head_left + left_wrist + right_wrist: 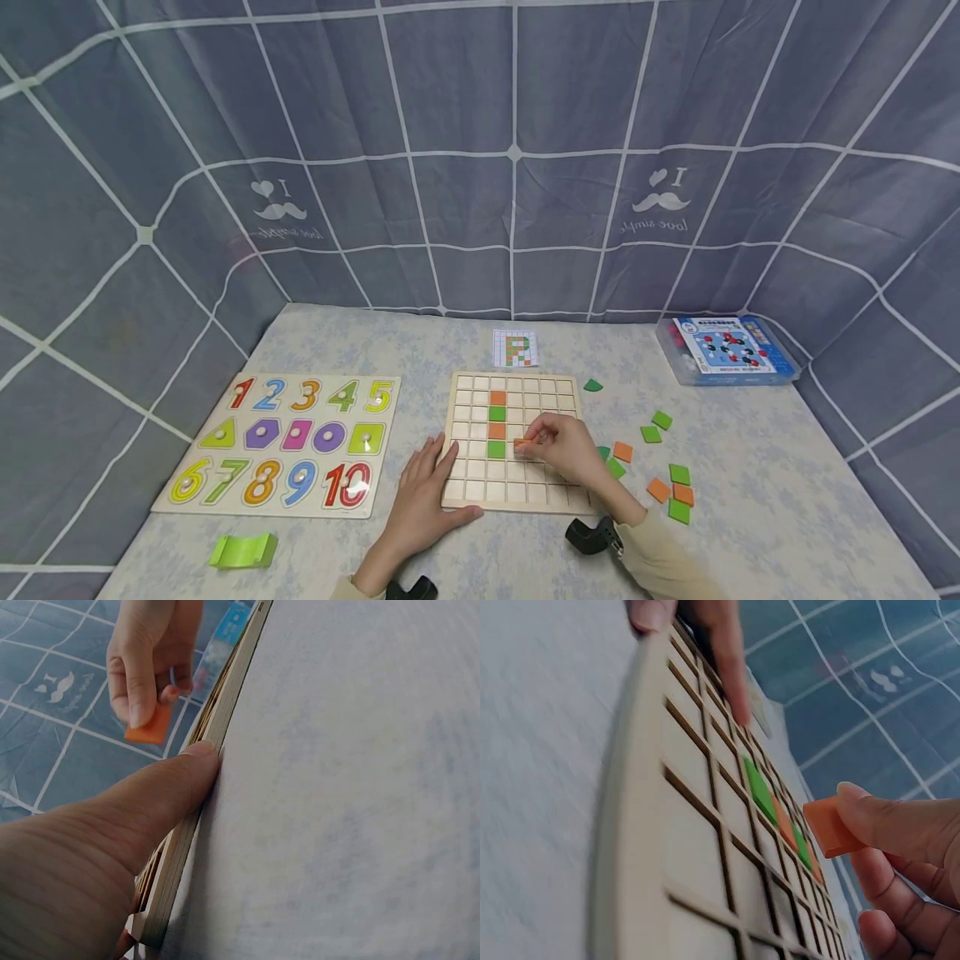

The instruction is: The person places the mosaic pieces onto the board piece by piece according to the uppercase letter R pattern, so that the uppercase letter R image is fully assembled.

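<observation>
A wooden grid board lies at the middle of the table. One column of it holds orange and green square tiles in turn, with a green tile lowest. My right hand pinches an orange square tile between thumb and fingers, raised over the board just right of that column. My left hand rests at the board's lower left corner, its fingers along the left side and its thumb on the near edge.
A pattern card lies behind the board. Loose green and orange tiles are scattered to the right, with a clear plastic case farther back. A number puzzle board and a light green block lie to the left.
</observation>
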A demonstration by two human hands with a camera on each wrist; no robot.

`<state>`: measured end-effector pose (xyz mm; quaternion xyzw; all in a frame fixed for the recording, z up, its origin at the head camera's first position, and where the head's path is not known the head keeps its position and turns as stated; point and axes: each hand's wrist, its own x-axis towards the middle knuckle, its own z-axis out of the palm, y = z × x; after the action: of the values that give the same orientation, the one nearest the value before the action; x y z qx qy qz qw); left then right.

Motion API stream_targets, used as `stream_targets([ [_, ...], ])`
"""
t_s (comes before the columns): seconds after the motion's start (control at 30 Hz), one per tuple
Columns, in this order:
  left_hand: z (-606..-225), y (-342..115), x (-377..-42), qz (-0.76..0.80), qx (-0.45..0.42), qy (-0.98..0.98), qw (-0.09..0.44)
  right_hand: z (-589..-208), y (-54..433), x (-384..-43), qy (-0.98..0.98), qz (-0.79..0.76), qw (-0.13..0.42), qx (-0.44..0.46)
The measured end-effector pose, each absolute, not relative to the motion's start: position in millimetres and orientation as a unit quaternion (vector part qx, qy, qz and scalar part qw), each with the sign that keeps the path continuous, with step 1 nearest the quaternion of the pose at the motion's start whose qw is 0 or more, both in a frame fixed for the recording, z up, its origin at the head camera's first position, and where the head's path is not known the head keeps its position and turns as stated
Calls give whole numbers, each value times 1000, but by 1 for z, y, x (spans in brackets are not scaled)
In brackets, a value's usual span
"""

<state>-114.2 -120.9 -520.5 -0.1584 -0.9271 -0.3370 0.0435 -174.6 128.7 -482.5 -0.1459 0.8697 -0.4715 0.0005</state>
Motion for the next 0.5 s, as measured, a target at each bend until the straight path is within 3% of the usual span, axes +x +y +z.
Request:
stream_targets([
  [0.5, -521, -121, -115, -336, -162, -927, 47, -494, 94, -170, 892, -400, 11, -209],
])
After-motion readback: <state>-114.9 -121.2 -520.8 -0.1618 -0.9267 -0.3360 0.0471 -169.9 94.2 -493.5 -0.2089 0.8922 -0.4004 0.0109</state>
